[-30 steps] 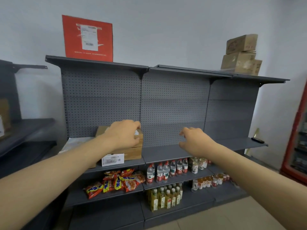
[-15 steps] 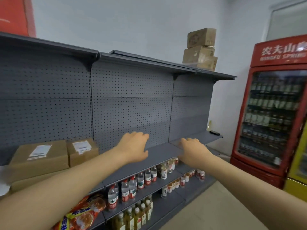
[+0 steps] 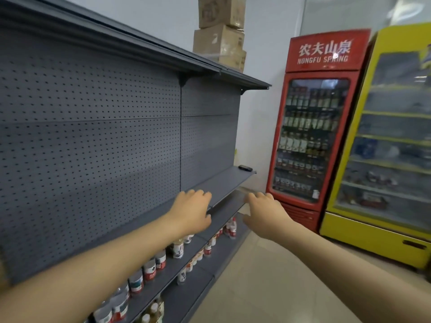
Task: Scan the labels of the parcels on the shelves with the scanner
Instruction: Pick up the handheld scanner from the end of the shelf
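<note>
both hands empty, scanner waiting at the far end of the shelf

head view: your left hand (image 3: 192,212) and right hand (image 3: 265,214) reach forward side by side over the front edge of the middle shelf (image 3: 224,183), fingers loosely bent and holding nothing. the scanner (image 3: 245,168), a small flat dark device, lies on that shelf at its far right end near the back panel, well apart from both hands. it looks light and rigid with a smooth casing that may be a little slippery, so your best hold is probably across its long sides, thumb on one edge and fingers on the other. which end carries the scan window is too small to tell from here. the parcels (image 3: 220,31) in sight are stacked cardboard boxes on the top shelf, above the scanner's end; they look stiff and fairly light, and any labels on them are too blurred to read. below your arms stand rows of bottles (image 3: 149,269), and a red fridge (image 3: 314,136) stands just past the shelf end
</note>
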Demonstrator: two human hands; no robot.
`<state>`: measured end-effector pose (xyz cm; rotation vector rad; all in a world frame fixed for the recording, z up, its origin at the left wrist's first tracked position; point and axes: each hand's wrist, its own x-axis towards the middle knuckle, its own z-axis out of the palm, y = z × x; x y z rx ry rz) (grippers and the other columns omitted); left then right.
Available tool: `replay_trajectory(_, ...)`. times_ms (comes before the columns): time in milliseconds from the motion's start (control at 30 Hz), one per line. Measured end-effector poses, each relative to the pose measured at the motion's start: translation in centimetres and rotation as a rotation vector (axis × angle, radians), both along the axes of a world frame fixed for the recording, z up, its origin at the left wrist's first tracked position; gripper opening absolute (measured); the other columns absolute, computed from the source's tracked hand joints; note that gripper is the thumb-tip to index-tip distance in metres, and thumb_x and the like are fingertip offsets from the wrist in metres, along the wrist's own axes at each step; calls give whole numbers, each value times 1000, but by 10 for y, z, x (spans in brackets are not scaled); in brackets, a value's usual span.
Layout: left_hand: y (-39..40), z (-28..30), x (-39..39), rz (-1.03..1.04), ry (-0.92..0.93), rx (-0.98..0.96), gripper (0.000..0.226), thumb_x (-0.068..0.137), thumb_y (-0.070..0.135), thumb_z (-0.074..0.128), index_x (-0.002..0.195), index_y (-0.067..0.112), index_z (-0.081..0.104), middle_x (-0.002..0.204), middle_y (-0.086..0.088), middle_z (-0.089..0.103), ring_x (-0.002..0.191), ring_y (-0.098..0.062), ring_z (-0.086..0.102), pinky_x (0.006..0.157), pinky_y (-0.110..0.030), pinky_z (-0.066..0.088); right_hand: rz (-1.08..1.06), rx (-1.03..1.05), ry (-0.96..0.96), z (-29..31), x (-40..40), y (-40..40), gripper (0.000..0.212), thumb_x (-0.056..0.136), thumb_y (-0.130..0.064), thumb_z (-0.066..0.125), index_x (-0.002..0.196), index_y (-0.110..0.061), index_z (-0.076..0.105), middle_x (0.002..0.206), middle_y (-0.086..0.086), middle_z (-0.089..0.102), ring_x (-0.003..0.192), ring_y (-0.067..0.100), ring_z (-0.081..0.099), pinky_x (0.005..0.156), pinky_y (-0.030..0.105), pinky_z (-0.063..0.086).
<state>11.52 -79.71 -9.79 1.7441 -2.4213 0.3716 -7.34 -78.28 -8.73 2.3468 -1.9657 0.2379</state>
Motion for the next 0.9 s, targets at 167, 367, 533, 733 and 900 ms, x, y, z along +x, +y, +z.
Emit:
replay_trajectory(167, -106, -8, -44, -72, 3, 43, 46, 92, 37, 53, 132, 14, 48, 129, -6, 57, 120, -27, 53, 98, -40, 42, -65, 9, -5, -6, -36, -82, 40, 92, -26, 48, 130, -12, 44, 132, 11, 49, 122, 32, 43, 95, 39, 39)
replay_trajectory(367, -211, -2, -77, -116, 52, 41, 42, 94, 35, 51, 130, 13, 49, 127, -6, 57, 119, -27, 52, 97, -40, 41, -114, 4, -44, 4, -71, -177, 45, 93, -30, 50, 135, -15, 44, 135, 9, 50, 125, 30, 42, 101, 39, 40)
replay_trajectory(533, -298, -10, -93, -134, 63, 74, 42, 95, 36, 52, 131, 14, 49, 127, -6, 57, 118, -26, 53, 98, -39, 42, -140, 20, -53, -5, -91, -258, 46, 92, -31, 52, 135, -15, 44, 137, 9, 50, 124, 30, 43, 101, 41, 41)
replay_trajectory(733, -420, -31, -119, -165, 26, 91, 44, 96, 35, 51, 134, 15, 47, 128, -5, 56, 119, -26, 53, 99, -40, 42, -178, 59, -54, -27, -114, -370, 48, 92, -30, 52, 137, -15, 43, 139, 9, 47, 125, 30, 43, 102, 41, 41)
replay_trajectory(900, -526, -27, -144, -206, 15, 96, 43, 95, 34, 51, 133, 14, 48, 127, -5, 57, 118, -25, 53, 100, -40, 42, -224, 69, -39, -26, -139, -462, 49, 92, -33, 53, 137, -16, 42, 138, 9, 48, 125, 29, 43, 103, 41, 41)
